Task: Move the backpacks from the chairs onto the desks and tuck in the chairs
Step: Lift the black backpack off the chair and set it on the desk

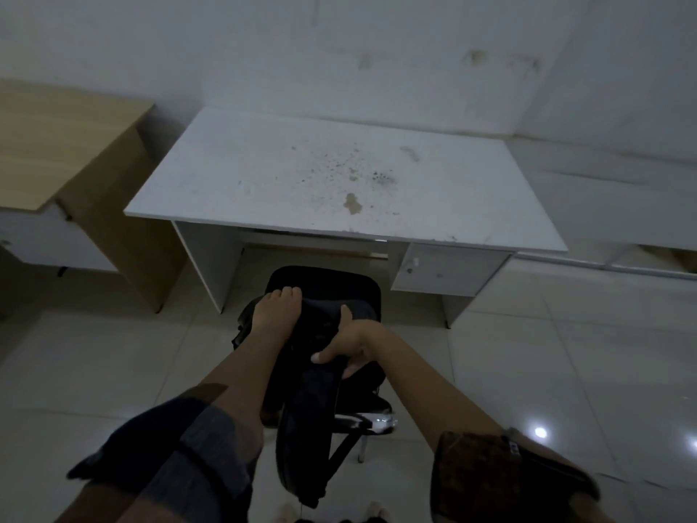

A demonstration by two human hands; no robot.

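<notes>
A black backpack [323, 322] sits on the seat of a black chair [306, 424], which stands pulled out in front of a stained white desk [264, 175]. The chair's curved backrest is nearest to me and its seat points toward the desk's knee space. My left hand [277, 315] is curled over the backpack's upper left side. My right hand [345, 345] grips the backpack's near side just above the backrest, thumb pointing left. The dim light hides the backpack's straps and lower part.
A wooden-topped desk [56, 145] stands to the left, close beside the white one. The white desk has a drawer unit [445, 269] on its right. A low white unit [611, 205] runs along the right wall. Glossy tiled floor [547, 352] surrounds the chair.
</notes>
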